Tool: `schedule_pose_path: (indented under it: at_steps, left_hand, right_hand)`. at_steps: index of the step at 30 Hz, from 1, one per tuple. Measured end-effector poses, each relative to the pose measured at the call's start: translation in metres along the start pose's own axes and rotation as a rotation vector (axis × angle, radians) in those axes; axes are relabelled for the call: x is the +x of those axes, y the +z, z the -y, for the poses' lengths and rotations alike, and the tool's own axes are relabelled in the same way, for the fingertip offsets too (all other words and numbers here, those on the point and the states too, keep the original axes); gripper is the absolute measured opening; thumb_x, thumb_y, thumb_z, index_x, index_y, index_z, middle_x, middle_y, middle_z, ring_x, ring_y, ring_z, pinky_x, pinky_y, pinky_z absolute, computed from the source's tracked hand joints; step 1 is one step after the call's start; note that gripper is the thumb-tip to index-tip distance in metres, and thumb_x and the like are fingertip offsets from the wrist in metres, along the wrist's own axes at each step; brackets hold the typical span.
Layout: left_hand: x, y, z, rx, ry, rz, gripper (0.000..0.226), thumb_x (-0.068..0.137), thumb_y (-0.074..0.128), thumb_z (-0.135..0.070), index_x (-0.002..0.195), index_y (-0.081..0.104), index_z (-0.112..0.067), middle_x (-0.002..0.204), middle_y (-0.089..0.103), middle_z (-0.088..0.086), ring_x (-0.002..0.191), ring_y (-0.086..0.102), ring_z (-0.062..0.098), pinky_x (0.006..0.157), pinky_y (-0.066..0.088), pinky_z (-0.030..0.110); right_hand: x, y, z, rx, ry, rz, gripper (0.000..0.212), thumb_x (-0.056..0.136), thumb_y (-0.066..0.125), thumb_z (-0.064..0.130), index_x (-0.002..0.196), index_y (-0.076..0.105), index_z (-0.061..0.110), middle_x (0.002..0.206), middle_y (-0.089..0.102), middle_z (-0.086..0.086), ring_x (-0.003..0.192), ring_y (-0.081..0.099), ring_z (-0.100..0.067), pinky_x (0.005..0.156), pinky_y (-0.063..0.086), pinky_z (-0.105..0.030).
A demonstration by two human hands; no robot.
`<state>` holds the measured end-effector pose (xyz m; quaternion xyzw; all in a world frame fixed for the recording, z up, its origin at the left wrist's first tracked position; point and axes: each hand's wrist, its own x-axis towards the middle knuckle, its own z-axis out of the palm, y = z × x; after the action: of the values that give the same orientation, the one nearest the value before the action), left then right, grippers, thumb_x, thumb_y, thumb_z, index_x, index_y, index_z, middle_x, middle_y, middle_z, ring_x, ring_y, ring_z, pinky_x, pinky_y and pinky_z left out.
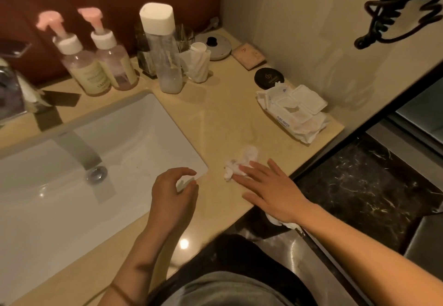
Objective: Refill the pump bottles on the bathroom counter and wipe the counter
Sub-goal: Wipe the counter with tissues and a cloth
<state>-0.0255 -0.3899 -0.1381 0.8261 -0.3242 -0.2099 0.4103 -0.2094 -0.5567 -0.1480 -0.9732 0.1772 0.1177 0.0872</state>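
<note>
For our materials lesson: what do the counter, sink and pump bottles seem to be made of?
Counter: polished stone, perhaps marble; beige, faintly veined, mirrors the light. Sink: probably glazed ceramic; smooth, white, glossy highlights. Pump bottles: likely clear plastic; liquid shows through, pumps matte pink.

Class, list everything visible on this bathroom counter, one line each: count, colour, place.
counter: 1, beige, around the sink
sink: 1, white, left
pump bottles: 2, clear, pink pumps, back left
tall bottle: 1, clear, white cap, beside the pump bottles
wipes pack: 1, white, right side, lid open
compact: 1, black, behind the wipes pack
crumpled tissue: 1, white, counter front
left hand: 1, bare, over the sink's corner, fingers loosely curled
right hand: 1, bare, flat, fingers on the crumpled tissue
</note>
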Motion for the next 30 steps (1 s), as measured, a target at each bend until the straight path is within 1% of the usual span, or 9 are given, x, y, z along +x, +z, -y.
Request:
schedule_pose_path:
  at_steps: [5, 9, 11, 15, 20, 25, 27, 29, 30]
  left_hand:
    - [-0.003, -0.001, 0.003, -0.027, -0.025, -0.034, 0.018, 0.088, 0.061, -0.015, 0.098, 0.066, -0.030, 0.113, 0.063, -0.011, 0.115, 0.051, 0.012, 0.100, 0.038, 0.035]
    - [-0.005, -0.005, 0.006, -0.069, -0.091, -0.099, 0.017, 0.089, 0.061, -0.016, 0.099, 0.067, -0.029, 0.114, 0.063, -0.010, 0.116, 0.051, 0.012, 0.102, 0.039, 0.038]
    - [-0.008, -0.008, 0.007, -0.101, -0.122, -0.135, 0.018, 0.089, 0.060, -0.016, 0.099, 0.067, -0.029, 0.114, 0.063, -0.010, 0.116, 0.050, 0.011, 0.102, 0.039, 0.037]
    - [-0.014, -0.011, 0.008, -0.151, -0.184, -0.209, 0.019, 0.089, 0.060, -0.014, 0.098, 0.067, -0.029, 0.115, 0.063, -0.010, 0.116, 0.050, 0.010, 0.102, 0.040, 0.038]
    - [-0.028, -0.019, 0.010, -0.192, -0.273, -0.329, 0.020, 0.089, 0.059, -0.013, 0.098, 0.067, -0.029, 0.115, 0.063, -0.009, 0.117, 0.050, 0.011, 0.098, 0.036, 0.027]
    - [-0.045, -0.035, 0.016, -0.202, -0.356, -0.484, 0.020, 0.090, 0.058, -0.015, 0.099, 0.066, -0.030, 0.114, 0.062, -0.012, 0.113, 0.053, 0.011, 0.098, 0.042, 0.032]
    - [-0.054, -0.040, 0.018, -0.214, -0.384, -0.554, 0.019, 0.090, 0.059, -0.015, 0.099, 0.066, -0.030, 0.112, 0.062, -0.013, 0.100, 0.060, 0.011, 0.086, 0.047, 0.025]
    - [-0.066, -0.043, 0.020, -0.242, -0.432, -0.622, 0.019, 0.090, 0.059, -0.013, 0.099, 0.066, -0.028, 0.110, 0.063, -0.012, 0.077, 0.063, 0.004, 0.068, 0.045, 0.011]
    - [-0.069, -0.043, 0.021, -0.250, -0.442, -0.639, 0.020, 0.089, 0.060, -0.012, 0.098, 0.066, -0.028, 0.108, 0.064, -0.010, 0.071, 0.062, 0.004, 0.064, 0.044, 0.009]
  right_hand:
    - [0.045, -0.006, 0.009, 0.160, 0.171, -0.053, 0.057, 0.098, 0.017, 0.052, 0.150, 0.009, 0.031, 0.159, 0.006, 0.006, 0.145, -0.005, -0.017, 0.115, -0.007, -0.037]
    - [0.049, 0.002, 0.037, 0.153, 0.202, -0.018, 0.088, 0.083, 0.003, 0.073, 0.151, -0.002, 0.018, 0.158, -0.009, -0.001, 0.143, -0.017, -0.023, 0.116, -0.012, -0.035]
    - [0.044, 0.002, 0.044, 0.143, 0.152, 0.001, 0.092, 0.081, 0.007, 0.076, 0.151, -0.004, 0.018, 0.158, -0.011, 0.001, 0.143, -0.020, -0.021, 0.116, -0.012, -0.036]
    - [0.027, 0.001, 0.054, 0.117, -0.083, 0.068, 0.084, 0.086, 0.021, 0.071, 0.151, -0.007, 0.025, 0.157, -0.015, 0.008, 0.141, -0.024, -0.014, 0.115, -0.014, -0.033]
    - [0.016, -0.003, 0.054, 0.073, -0.474, 0.167, 0.080, 0.088, 0.031, 0.070, 0.151, 0.002, 0.030, 0.156, -0.008, 0.015, 0.140, -0.024, -0.006, 0.113, -0.018, -0.030]
    - [0.041, -0.013, 0.063, -0.031, -0.800, 0.275, 0.073, 0.090, 0.032, 0.067, 0.150, 0.004, 0.036, 0.157, -0.003, 0.014, 0.142, -0.020, -0.007, 0.109, -0.025, -0.028]
    - [0.054, -0.013, 0.077, -0.089, -0.919, 0.287, 0.071, 0.091, 0.031, 0.066, 0.150, 0.007, 0.034, 0.158, 0.003, 0.011, 0.144, -0.013, -0.011, 0.109, -0.023, -0.032]
    - [0.064, -0.011, 0.098, -0.135, -1.049, 0.276, 0.070, 0.092, 0.031, 0.065, 0.150, 0.013, 0.030, 0.158, 0.011, 0.007, 0.145, -0.005, -0.016, 0.111, -0.020, -0.035]
    - [0.067, -0.011, 0.107, -0.149, -1.092, 0.264, 0.070, 0.092, 0.032, 0.065, 0.150, 0.017, 0.029, 0.157, 0.015, 0.005, 0.146, -0.001, -0.018, 0.112, -0.018, -0.037]
